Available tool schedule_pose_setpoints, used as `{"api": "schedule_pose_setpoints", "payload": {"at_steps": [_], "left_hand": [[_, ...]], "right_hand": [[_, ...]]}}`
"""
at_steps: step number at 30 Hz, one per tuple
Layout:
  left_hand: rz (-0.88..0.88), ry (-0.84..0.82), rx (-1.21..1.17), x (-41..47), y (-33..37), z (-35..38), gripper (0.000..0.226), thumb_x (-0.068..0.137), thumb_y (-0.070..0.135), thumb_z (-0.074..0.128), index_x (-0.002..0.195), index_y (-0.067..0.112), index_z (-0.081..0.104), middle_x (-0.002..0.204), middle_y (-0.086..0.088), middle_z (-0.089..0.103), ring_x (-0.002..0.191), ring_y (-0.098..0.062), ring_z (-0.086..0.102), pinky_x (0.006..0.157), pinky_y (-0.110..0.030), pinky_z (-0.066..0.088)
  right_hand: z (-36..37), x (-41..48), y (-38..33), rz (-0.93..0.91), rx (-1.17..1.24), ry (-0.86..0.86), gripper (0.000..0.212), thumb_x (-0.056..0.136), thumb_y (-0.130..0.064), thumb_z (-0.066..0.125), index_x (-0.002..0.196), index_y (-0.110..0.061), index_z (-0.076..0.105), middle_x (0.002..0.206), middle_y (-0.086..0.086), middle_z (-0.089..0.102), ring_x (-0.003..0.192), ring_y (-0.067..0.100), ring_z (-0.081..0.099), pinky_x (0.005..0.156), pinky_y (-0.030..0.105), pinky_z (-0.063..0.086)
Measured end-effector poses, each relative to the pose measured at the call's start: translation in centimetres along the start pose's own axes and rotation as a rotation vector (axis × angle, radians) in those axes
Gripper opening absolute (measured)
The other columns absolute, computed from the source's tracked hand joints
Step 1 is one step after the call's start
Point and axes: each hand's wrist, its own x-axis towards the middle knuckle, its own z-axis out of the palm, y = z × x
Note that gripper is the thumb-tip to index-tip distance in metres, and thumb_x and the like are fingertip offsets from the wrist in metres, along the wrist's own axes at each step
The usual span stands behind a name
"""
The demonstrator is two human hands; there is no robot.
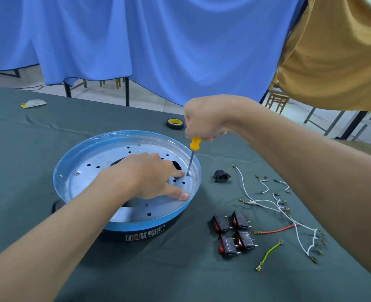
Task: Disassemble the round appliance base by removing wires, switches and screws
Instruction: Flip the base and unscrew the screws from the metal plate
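Round appliance base (60,177) sits on the dark green cloth (180,275), its side label (146,233) too small to read. Left hand (149,175) presses its metal plate (97,162) with fingers spread; right hand (204,118) grips the yellow screwdriver (194,149), tip on a screw (187,174). Four switches (234,233) and wires (267,201) lie to its right.

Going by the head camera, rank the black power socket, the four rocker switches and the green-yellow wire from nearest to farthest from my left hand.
From the left hand, resting on the round appliance base:
1. black power socket, just right of the base.
2. rocker switches, front right.
3. green-yellow wire, beyond the switches, farther right.
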Motion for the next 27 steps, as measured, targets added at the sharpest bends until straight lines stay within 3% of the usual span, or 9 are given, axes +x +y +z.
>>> {"api": "schedule_pose_setpoints", "payload": {"at_steps": [3, 6, 8, 10, 14, 18, 20, 23, 27], "left_hand": [[0.005, 0.015, -0.006, 0.1, -0.2, 0.1, 0.074, 0.080, 0.083, 0.037, 0.147, 0.052, 0.030, 0.145, 0.006, 0.046, 0.129, -0.027, 0.043, 0.094, -0.041, 0.038], [-0.001, 0.015, -0.005, 0.2, -0.3, 0.3, 0.075, 0.079, 0.084, 0.037, 0.147, 0.053, 0.030, 0.145, 0.007, 0.046, 0.130, -0.027, 0.042, 0.093, -0.040, 0.037], [-0.009, 0.011, -0.005, 0.3, -0.3, 0.3, 0.075, 0.079, 0.084, 0.038, 0.147, 0.053, 0.029, 0.146, 0.007, 0.045, 0.130, -0.028, 0.041, 0.093, -0.040, 0.036], [-0.015, 0.011, -0.011, 0.3, -0.2, 0.3, 0.075, 0.079, 0.084, 0.039, 0.147, 0.054, 0.030, 0.145, 0.006, 0.046, 0.130, -0.027, 0.042, 0.092, -0.040, 0.037], [-0.011, 0.012, -0.006, 0.3, -0.2, 0.2, 0.074, 0.080, 0.083, 0.039, 0.147, 0.053, 0.030, 0.145, 0.005, 0.046, 0.130, -0.027, 0.042, 0.096, -0.041, 0.038], [-0.003, 0.018, 0.008, 0.3, -0.1, 0.2, 0.075, 0.080, 0.083, 0.038, 0.147, 0.052, 0.030, 0.147, 0.006, 0.044, 0.130, -0.028, 0.042, 0.095, -0.041, 0.037], [-0.008, 0.016, 0.005, 0.3, -0.2, 0.2, 0.075, 0.079, 0.084, 0.038, 0.147, 0.052, 0.030, 0.149, 0.007, 0.043, 0.131, -0.028, 0.041, 0.096, -0.041, 0.037], [-0.013, 0.014, 0.007, 0.4, -0.2, 0.3, 0.076, 0.079, 0.084, 0.038, 0.148, 0.052, 0.029, 0.152, 0.006, 0.041, 0.132, -0.029, 0.040, 0.098, -0.041, 0.037], [-0.008, 0.011, 0.015, 0.4, -0.3, 0.3, 0.077, 0.078, 0.085, 0.038, 0.147, 0.052, 0.030, 0.153, 0.005, 0.039, 0.132, -0.030, 0.039, 0.101, -0.042, 0.038]], "right_hand": [[-0.4, -0.1, 0.6, 0.018, 0.086, -0.009, 0.030, 0.089, -0.025, 0.061, 0.062, -0.011, 0.058, 0.048, 0.000, 0.060, 0.045, 0.019, 0.051, 0.051, 0.023, 0.039], [-0.3, -0.1, 1.3, 0.012, 0.165, 0.012, 0.022, 0.085, -0.028, 0.072, 0.072, -0.014, 0.060, 0.045, -0.008, 0.062, 0.041, 0.009, 0.056, 0.047, 0.019, 0.038], [0.1, -0.2, 1.5, -0.004, 0.193, 0.017, 0.020, 0.083, -0.027, 0.074, 0.085, -0.010, 0.065, 0.054, -0.004, 0.065, 0.048, 0.013, 0.057, 0.046, 0.019, 0.037], [0.7, -0.2, 1.3, -0.037, 0.180, 0.026, 0.031, 0.084, -0.034, 0.073, 0.093, -0.005, 0.065, 0.072, 0.004, 0.066, 0.062, 0.020, 0.054, 0.050, 0.024, 0.036], [0.8, 0.1, 0.6, -0.009, 0.044, 0.111, 0.058, 0.092, -0.063, 0.047, 0.064, -0.013, 0.045, 0.064, 0.001, 0.045, 0.059, 0.020, 0.042, 0.054, 0.030, 0.031], [0.4, 0.0, 0.5, -0.031, -0.049, 0.106, 0.040, 0.097, -0.022, 0.043, 0.059, -0.010, 0.037, 0.059, 0.004, 0.037, 0.056, 0.023, 0.033, 0.050, 0.027, 0.023], [0.5, -0.1, 0.7, -0.032, -0.048, 0.099, 0.031, 0.091, -0.014, 0.047, 0.061, -0.009, 0.040, 0.058, 0.007, 0.040, 0.055, 0.023, 0.032, 0.049, 0.026, 0.022], [0.4, 0.0, 0.9, -0.024, -0.009, 0.056, 0.024, 0.087, -0.018, 0.054, 0.070, -0.004, 0.064, 0.056, 0.008, 0.057, 0.055, 0.024, 0.046, 0.049, 0.025, 0.031], [-0.1, 0.3, 1.2, -0.067, 0.068, 0.019, 0.033, 0.086, -0.035, 0.062, 0.089, -0.002, 0.070, 0.063, 0.004, 0.062, 0.058, 0.020, 0.051, 0.054, 0.026, 0.036]]}}
